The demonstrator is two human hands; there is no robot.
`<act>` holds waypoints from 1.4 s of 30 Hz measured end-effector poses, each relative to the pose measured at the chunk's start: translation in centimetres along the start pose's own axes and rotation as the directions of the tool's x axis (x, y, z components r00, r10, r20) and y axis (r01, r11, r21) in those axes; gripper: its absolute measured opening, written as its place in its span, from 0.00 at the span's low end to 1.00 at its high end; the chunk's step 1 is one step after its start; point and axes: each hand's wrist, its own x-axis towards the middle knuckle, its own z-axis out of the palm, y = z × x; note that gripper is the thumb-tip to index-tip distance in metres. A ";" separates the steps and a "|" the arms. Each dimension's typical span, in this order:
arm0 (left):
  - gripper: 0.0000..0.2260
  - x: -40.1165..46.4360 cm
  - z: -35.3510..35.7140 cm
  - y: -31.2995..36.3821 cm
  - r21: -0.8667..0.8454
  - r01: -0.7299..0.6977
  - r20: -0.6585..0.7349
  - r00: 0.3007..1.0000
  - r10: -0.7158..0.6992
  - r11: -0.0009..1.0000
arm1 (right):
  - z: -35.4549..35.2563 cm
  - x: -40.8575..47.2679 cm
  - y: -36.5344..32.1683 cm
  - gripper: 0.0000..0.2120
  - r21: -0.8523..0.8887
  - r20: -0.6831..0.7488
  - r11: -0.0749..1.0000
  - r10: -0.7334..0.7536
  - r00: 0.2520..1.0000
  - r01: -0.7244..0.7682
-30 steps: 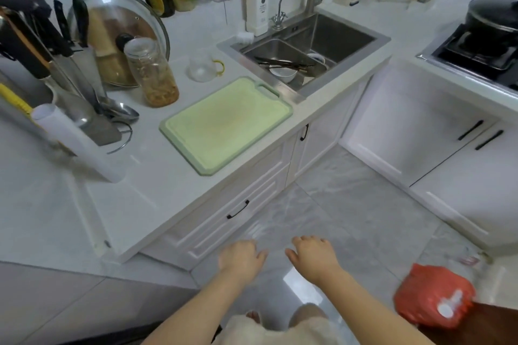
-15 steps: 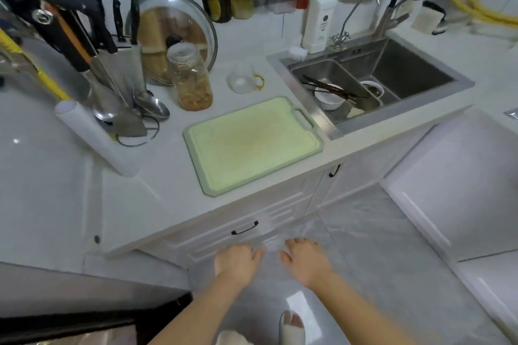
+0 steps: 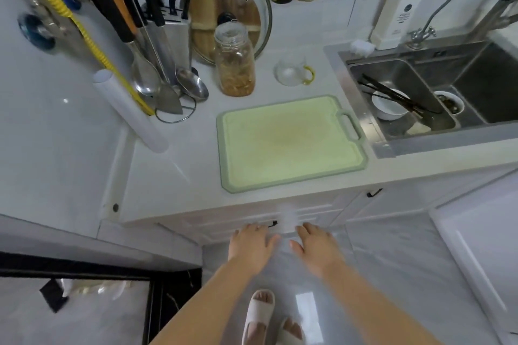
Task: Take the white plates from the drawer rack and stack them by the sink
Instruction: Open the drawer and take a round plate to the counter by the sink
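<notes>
White kitchen counter (image 3: 173,176) | drawer (image 3: 252,223) closed | left hand (image 3: 249,244), right hand (image 3: 315,245) spread, empty | risk: fingers miss blurred handle (image 3: 272,223)

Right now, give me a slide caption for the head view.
Both empty hands, left and right, reach toward the closed drawer's handle below the green cutting board.

The drawer (image 3: 252,221) under the counter (image 3: 196,165) is shut, its white panelled front flush with the cabinet, and its black handle (image 3: 272,223) shows only partly. The steel sink (image 3: 361,109) sits to the right, recessed in the counter, holding a white bowl (image 3: 388,109) and dark chopsticks (image 3: 386,92).
</notes>
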 end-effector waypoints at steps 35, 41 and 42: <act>0.25 7.2 3.4 -3.6 -0.011 -0.062 -0.070 0.996 0.061 0.998 | 2.6 8.8 -2.4 0.22 -0.082 -0.067 0.994 -0.075 0.995 0.069; 0.24 6.8 3.4 -3.3 -0.057 -0.068 -0.089 0.994 0.063 0.996 | 3.1 8.2 -3.1 0.24 -0.044 -0.051 0.999 -0.016 0.999 0.013; 0.24 6.6 3.4 -3.3 -0.054 -0.072 -0.090 0.994 0.067 0.996 | 3.2 8.0 -3.1 0.25 -0.045 -0.050 0.999 -0.014 0.999 0.011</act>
